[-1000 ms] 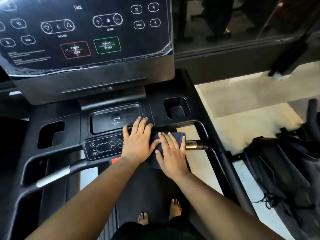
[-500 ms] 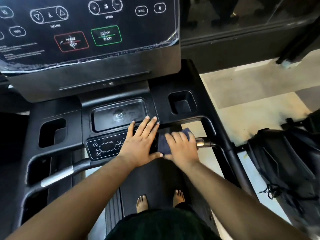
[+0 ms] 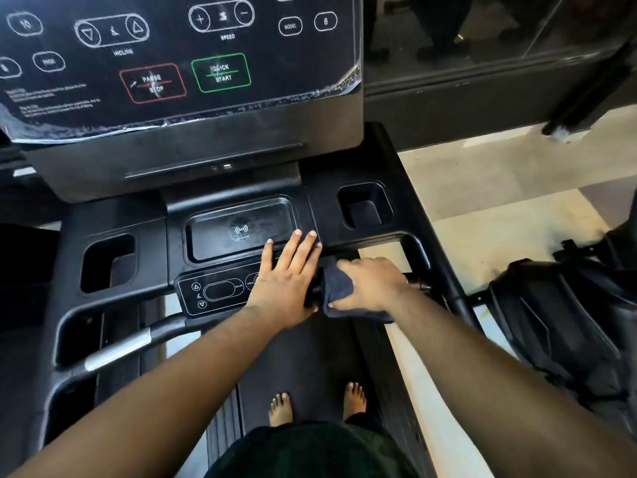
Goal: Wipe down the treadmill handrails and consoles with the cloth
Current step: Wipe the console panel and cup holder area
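Floor: pale beige smooth floor on the right, crossed by a greyer band.
Wall: dark glossy glass panel at the top right, showing dim reflections.
Neighbouring equipment: black moulded plastic machine housing at the right edge.
Light: soft daylight on the floor.

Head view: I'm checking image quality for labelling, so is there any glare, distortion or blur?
Head view: wide-angle bending at the edges; pale glare on the console film; floor brightly lit; right hand and dark cloth sharp enough.
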The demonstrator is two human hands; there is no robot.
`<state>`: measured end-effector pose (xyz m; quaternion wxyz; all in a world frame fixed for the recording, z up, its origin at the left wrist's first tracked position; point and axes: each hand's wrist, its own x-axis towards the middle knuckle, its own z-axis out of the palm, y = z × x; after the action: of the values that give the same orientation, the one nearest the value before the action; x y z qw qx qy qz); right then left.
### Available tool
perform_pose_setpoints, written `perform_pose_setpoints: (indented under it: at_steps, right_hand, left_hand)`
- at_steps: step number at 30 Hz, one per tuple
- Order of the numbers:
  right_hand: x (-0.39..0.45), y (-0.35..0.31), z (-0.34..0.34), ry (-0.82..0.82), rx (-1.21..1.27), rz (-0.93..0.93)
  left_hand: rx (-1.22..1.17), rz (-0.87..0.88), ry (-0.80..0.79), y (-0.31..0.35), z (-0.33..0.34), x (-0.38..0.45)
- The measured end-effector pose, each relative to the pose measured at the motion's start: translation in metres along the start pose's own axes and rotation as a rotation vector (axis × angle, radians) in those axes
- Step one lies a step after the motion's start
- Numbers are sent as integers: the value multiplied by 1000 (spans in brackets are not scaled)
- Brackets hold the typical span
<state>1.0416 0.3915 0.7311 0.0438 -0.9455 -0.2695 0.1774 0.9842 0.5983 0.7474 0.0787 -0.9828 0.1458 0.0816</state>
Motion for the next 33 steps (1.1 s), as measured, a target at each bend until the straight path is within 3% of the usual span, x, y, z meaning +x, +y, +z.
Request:
perform_pose_setpoints:
  at_steps: [2, 3, 6, 8, 10, 13, 14, 18, 20, 22, 25, 26, 31, 33]
  right_hand:
    - [8, 5, -12, -143, 64, -32]
    - [6, 5, -6, -88, 49, -24]
    - [-22, -10, 37, 317, -127, 108]
    - [-28, -12, 51, 421, -174, 154]
    - [-18, -1, 34, 280, -132, 83]
    - [-1, 15, -1, -74, 16, -3]
    - [1, 18, -3, -104, 48, -2]
    - [-23, 8, 38, 287, -80, 98]
    - [-31, 8, 52, 378, -135, 141]
    - [-24, 20, 37, 244, -108, 85]
    - [-13, 38, -6, -118, 89, 13]
    - [-10, 41, -9, -153, 116, 13]
    - [-49, 36, 58, 294, -92, 202]
    - [-56, 42, 70, 383, -130, 226]
  left_hand:
    - [3, -5, -4, 0, 0, 0]
    - [-3, -4, -1, 1, 1, -1]
    - [-6, -6, -18, 2, -1, 1]
    - [9, -16, -21, 2, 1, 1]
    - [7, -19, -25, 4, -1, 1]
    - [10, -35, -18, 4, -1, 1]
    - [9, -38, -18, 4, -1, 1]
    - [-1, -30, -19, 4, -2, 1]
    - [-2, -43, -10, 4, 0, 1]
    - [-6, -46, -30, 7, -2, 1]
    - [-5, -52, -37, 6, -5, 0]
    - [-10, -56, -40, 7, -6, 0]
    - [-7, -48, -77, 5, -9, 0]
    - [2, -58, -95, 8, -12, 1]
